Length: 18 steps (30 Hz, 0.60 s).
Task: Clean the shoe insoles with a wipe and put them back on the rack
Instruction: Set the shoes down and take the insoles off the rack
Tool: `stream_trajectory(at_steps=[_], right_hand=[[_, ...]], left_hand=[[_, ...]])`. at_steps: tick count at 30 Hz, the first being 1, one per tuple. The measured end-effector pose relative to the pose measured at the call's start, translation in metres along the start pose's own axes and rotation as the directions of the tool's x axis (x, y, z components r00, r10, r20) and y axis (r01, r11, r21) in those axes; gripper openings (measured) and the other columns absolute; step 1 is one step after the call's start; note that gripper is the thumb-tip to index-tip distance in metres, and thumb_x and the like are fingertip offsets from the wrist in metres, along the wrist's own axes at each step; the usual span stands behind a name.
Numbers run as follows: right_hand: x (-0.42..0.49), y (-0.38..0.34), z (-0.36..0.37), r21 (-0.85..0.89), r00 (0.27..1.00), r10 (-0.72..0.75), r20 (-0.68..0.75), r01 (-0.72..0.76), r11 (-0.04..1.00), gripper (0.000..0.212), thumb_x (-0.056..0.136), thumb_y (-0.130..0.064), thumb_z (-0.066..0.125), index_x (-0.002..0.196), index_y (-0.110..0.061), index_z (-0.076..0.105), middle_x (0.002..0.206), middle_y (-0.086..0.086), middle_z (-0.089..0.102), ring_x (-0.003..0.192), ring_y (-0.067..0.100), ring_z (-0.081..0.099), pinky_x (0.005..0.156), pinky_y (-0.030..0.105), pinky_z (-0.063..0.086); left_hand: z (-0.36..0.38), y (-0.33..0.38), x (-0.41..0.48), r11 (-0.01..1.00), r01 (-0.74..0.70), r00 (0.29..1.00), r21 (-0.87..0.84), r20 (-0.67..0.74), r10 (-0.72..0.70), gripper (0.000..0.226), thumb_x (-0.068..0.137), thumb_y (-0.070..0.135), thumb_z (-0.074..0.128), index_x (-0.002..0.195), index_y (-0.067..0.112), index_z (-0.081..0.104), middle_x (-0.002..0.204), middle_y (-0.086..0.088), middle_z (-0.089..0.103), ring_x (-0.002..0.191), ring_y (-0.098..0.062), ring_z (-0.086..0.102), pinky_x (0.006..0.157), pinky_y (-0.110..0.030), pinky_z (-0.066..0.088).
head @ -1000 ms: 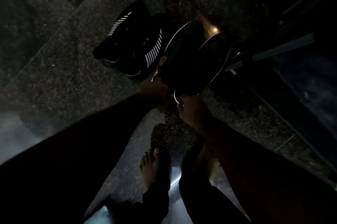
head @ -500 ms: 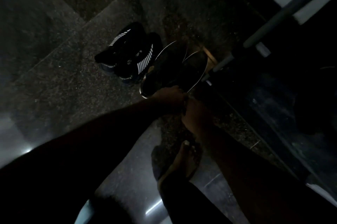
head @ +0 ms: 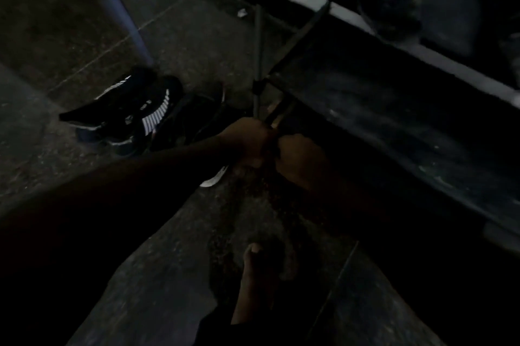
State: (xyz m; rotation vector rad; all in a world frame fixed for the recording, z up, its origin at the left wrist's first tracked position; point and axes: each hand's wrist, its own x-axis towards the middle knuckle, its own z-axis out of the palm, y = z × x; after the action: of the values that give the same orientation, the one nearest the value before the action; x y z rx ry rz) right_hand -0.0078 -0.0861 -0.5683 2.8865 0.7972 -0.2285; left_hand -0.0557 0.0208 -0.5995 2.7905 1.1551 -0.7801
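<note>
Left hand [head: 247,140] and right hand [head: 299,160] curl together beside the rack [head: 365,109]. What they grip is too dark to tell. Striped shoes [head: 132,114] lie left.

Rack post [head: 258,36] and shelf [head: 394,126] close ahead, striped shoes [head: 126,120] at left, bare floor [head: 70,22] beyond them.

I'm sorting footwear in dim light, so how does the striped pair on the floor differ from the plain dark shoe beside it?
The striped pair carries white bars on its sides; the plain dark shoe shows only a pale sole end. The striped pair lies in full view; the plain dark shoe is partly hidden under the left forearm. Both are dark and rest on the floor near the rack leg.
</note>
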Motion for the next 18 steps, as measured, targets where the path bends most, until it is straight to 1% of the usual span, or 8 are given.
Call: stream_trajectory(at_steps=[1, 3, 4, 7, 8, 11, 14, 18], right_hand=[[-0.006, 0.012, 0.004, 0.087, 0.979, -0.197, 0.045, 0.193, 0.977, 0.033, 0.100, -0.027, 0.043, 0.123, -0.013, 0.062, 0.126, 0.014, 0.060, 0.115, 0.032, 0.058, 0.096, 0.039, 0.043], [-0.025, 0.034, -0.006, 0.223, 0.912, -0.398, 0.096, 0.370, 0.902, 0.038, 0.097, -0.032, 0.049, 0.128, -0.011, 0.054, 0.134, 0.014, 0.054, 0.121, 0.033, 0.053, 0.100, 0.039, 0.042], [-0.039, 0.050, -0.013, 0.230, 0.910, -0.403, 0.096, 0.373, 0.899, 0.038, 0.096, -0.033, 0.050, 0.126, -0.010, 0.055, 0.131, 0.015, 0.055, 0.118, 0.033, 0.055, 0.097, 0.038, 0.043], [-0.104, 0.082, -0.038, 0.205, 0.940, -0.341, -0.021, 0.338, 0.919, 0.035, 0.095, -0.035, 0.052, 0.120, -0.010, 0.057, 0.124, 0.015, 0.059, 0.109, 0.034, 0.059, 0.083, 0.034, 0.044], [-0.134, 0.092, -0.042, 0.215, 0.956, -0.288, -0.062, 0.295, 0.931, 0.034, 0.095, -0.034, 0.053, 0.118, -0.010, 0.057, 0.122, 0.015, 0.059, 0.108, 0.034, 0.059, 0.081, 0.035, 0.045], [-0.224, 0.117, -0.055, 0.301, 0.984, -0.099, -0.151, 0.141, 0.943, 0.025, 0.095, -0.036, 0.052, 0.101, -0.012, 0.057, 0.110, 0.014, 0.060, 0.101, 0.034, 0.060, 0.073, 0.034, 0.043], [-0.287, 0.137, -0.077, 0.269, 0.984, 0.023, -0.176, 0.025, 0.963, 0.026, 0.094, -0.035, 0.055, 0.104, -0.012, 0.060, 0.112, 0.014, 0.062, 0.102, 0.033, 0.060, 0.078, 0.036, 0.046], [-0.336, 0.146, -0.113, 0.268, 0.944, 0.152, -0.292, -0.072, 0.961, 0.032, 0.091, -0.034, 0.056, 0.110, -0.010, 0.061, 0.116, 0.017, 0.061, 0.107, 0.036, 0.060, 0.085, 0.040, 0.050]], left_hand=[[0.015, -0.001, -0.011, 0.962, -0.253, 0.961, -0.103, 0.091, 0.262, 0.023, 0.085, 0.035, 0.066, 0.099, 0.020, 0.075, 0.094, 0.001, 0.072, 0.091, -0.016, 0.068, 0.080, -0.026, 0.050], [-0.014, 0.002, -0.035, 0.864, -0.503, 0.841, -0.034, -0.249, 0.480, 0.028, 0.091, 0.034, 0.055, 0.109, 0.016, 0.067, 0.105, -0.005, 0.068, 0.097, -0.025, 0.064, 0.081, -0.033, 0.047], [-0.028, 0.003, -0.052, 0.819, -0.573, 0.802, 0.036, -0.183, 0.569, 0.033, 0.090, 0.038, 0.051, 0.106, 0.015, 0.068, 0.103, -0.008, 0.068, 0.093, -0.030, 0.065, 0.077, -0.034, 0.047], [-0.048, 0.004, -0.111, 0.604, -0.750, 0.483, 0.269, -0.400, 0.779, 0.046, 0.079, 0.047, 0.039, 0.084, 0.012, 0.069, 0.083, -0.017, 0.070, 0.071, -0.038, 0.066, 0.060, -0.036, 0.048], [-0.053, 0.005, -0.137, 0.571, -0.751, 0.418, 0.331, -0.430, 0.800, 0.042, 0.079, 0.044, 0.039, 0.082, 0.012, 0.067, 0.081, -0.017, 0.069, 0.071, -0.038, 0.065, 0.060, -0.036, 0.046], [-0.077, -0.013, -0.225, 0.562, -0.735, 0.375, 0.379, -0.463, 0.803, 0.023, 0.088, 0.032, 0.048, 0.094, 0.014, 0.062, 0.095, -0.015, 0.068, 0.087, -0.036, 0.063, 0.069, -0.037, 0.044], [-0.097, -0.038, -0.278, 0.620, -0.661, 0.418, 0.423, -0.478, 0.772, 0.023, 0.091, 0.033, 0.052, 0.107, 0.018, 0.058, 0.109, -0.012, 0.065, 0.102, -0.032, 0.061, 0.078, -0.035, 0.046], [-0.114, -0.052, -0.316, 0.654, -0.717, 0.404, 0.239, -0.623, 0.670, 0.033, 0.090, 0.034, 0.057, 0.117, 0.014, 0.056, 0.112, -0.013, 0.063, 0.104, -0.031, 0.059, 0.082, -0.037, 0.049]])
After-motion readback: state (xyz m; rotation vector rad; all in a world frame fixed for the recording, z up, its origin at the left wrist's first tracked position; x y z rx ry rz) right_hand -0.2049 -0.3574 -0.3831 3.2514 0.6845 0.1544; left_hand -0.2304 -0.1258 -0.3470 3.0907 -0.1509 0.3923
